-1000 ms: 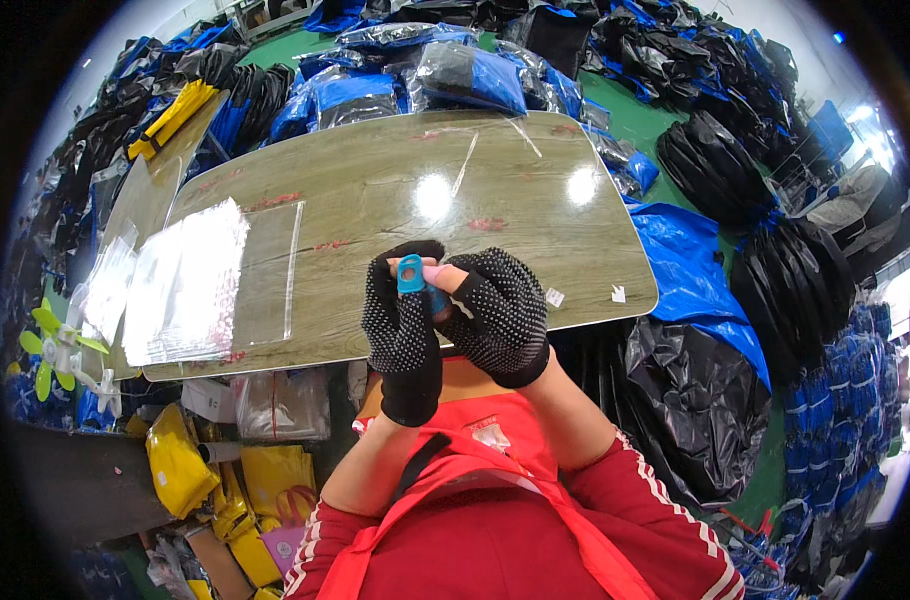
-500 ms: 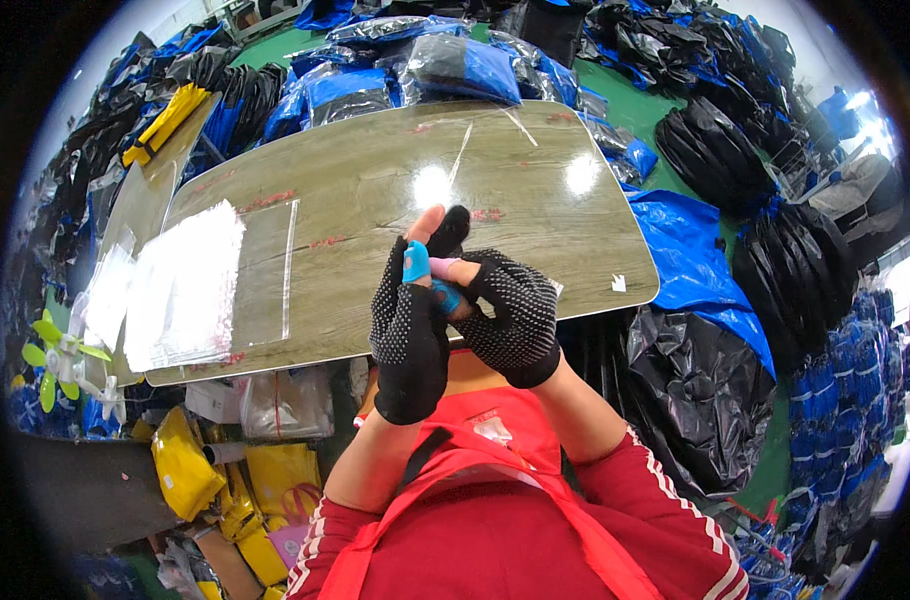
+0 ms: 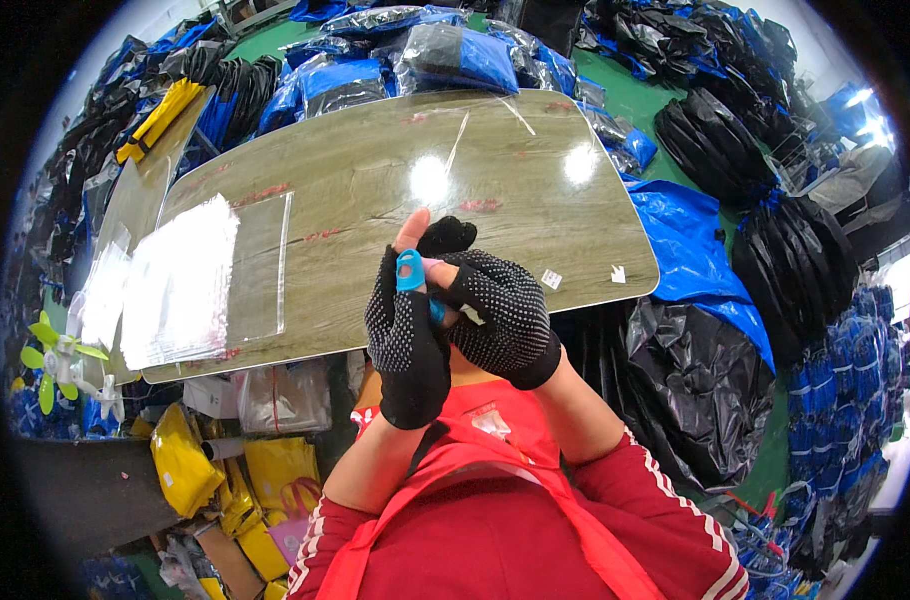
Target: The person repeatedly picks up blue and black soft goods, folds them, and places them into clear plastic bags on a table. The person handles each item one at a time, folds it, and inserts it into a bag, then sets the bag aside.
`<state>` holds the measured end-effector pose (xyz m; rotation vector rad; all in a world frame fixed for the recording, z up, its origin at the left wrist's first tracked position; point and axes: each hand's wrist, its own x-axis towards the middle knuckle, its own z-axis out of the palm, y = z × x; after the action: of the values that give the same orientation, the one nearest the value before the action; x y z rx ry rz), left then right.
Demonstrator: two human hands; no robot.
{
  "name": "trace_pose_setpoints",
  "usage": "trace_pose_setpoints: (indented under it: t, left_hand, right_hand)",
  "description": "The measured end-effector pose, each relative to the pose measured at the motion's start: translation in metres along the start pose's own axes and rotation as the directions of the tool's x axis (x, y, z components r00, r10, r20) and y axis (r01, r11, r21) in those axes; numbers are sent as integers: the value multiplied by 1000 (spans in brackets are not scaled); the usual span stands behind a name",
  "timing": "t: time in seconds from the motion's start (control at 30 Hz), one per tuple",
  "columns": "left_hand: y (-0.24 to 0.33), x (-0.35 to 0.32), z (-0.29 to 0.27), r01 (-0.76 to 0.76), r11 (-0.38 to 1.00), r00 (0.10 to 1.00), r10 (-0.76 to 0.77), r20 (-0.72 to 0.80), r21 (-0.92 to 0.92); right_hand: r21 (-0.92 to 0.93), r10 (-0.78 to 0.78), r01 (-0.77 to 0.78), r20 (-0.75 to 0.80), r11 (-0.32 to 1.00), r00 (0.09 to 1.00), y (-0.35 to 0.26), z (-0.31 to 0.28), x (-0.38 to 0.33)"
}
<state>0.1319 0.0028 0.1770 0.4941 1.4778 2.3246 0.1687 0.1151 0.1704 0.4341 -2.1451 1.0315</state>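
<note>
The left hand [image 3: 405, 330] is now uncurled and partly open, and the right hand [image 3: 508, 317] grips the blue band [image 3: 417, 268].

Cloth gloves [image 3: 412, 355], glossy wood-look tabletop [image 3: 360, 150], shiny plastic sleeves [image 3: 180, 290]

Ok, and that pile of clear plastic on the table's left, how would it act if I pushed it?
The clear plastic may slide easily, since it and the table both look glossy. It's probably floppy and light: at its right edge, the table shows through. It lies flat, so tipping seems unlikely.
</note>
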Motion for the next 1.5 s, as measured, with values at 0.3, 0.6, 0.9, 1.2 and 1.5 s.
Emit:
trace_pose_setpoints:
  t: [0.3,0.6,0.9,1.2,1.5]
  left_hand:
    - [-11,3,-14,112,944,980,-53,191,-311]
    - [-8,-6,-3,200,855,977,-136,165,-479]
    - [-10,10,-16,-102,988,992,92,89,117]
    - [-8,2,-31,-545,467,814,493,307,696]
    - [3,-1,-34,-662,108,714,392,581,741]
  right_hand:
    - [-145,-21,35,103,989,994,12,-13,3]
    - [-135,-33,23,-74,991,997,5,7,1]
    - [34,65,-62,-120,998,991,0,3,-8]
    - [301,555,-488,-202,819,807,3,12,-14]
    - [-366,164,-251,-252,896,954,1,9,-28]
